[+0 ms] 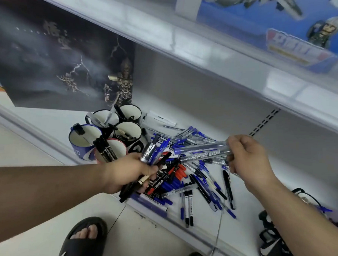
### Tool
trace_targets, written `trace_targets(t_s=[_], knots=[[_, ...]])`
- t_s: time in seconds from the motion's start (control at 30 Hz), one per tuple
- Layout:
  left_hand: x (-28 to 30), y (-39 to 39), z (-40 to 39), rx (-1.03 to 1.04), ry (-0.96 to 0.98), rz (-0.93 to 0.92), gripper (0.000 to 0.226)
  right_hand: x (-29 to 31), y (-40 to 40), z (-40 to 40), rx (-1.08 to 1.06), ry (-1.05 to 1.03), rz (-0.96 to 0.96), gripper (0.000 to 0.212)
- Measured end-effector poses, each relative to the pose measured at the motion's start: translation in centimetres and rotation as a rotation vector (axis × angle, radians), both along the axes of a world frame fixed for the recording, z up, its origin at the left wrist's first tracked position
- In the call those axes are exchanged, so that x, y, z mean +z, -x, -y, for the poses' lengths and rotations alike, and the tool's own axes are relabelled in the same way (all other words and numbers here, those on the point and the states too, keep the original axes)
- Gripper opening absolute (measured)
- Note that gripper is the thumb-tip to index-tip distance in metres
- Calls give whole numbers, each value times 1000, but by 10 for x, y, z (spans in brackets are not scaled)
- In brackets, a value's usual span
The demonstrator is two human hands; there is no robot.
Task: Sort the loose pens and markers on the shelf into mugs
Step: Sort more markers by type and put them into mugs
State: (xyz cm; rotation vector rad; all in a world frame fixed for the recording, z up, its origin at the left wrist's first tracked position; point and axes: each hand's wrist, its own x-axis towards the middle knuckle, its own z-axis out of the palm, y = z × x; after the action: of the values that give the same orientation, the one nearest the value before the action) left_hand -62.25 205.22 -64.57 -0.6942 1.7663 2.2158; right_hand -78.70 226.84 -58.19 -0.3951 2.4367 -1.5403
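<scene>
Sorting is judged barely begun: few pens are seen in the mugs, most are left in the pile on the shelf, a bundle is gripped by the left hand beside the mugs, and two markers are pinched by the right hand above the pile.

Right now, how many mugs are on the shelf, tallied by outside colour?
Black mugs: 3
Blue mug: 1
Red mug: 1
Total: 5 mugs, clustered left of the pen pile on the shelf.
</scene>
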Motion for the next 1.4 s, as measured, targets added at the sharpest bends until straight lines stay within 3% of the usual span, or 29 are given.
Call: trace_targets(t_s=[0.23,0.47,0.77,0.97,1.2,1.4], knots=[[3,-22,38,227,-282,-40,18,19,-7,70,147,-69,-99,18],[0,-52,70,421,-326,-26,18,-10,-14,160,218,-57,-213,20],[-18,-65,100,598,-322,2,18,-60,-21,263,118,-97,-209,17],[-23,-70,109,629,-325,1,20,-89,-31,310,175,-346,-341,24],[-27,-72,113,613,-305,9,20,-119,-41,342,411,-688,-656,30],[-26,-72,113,558,-310,-5,17,-119,-50,350,607,-1008,-680,79]])
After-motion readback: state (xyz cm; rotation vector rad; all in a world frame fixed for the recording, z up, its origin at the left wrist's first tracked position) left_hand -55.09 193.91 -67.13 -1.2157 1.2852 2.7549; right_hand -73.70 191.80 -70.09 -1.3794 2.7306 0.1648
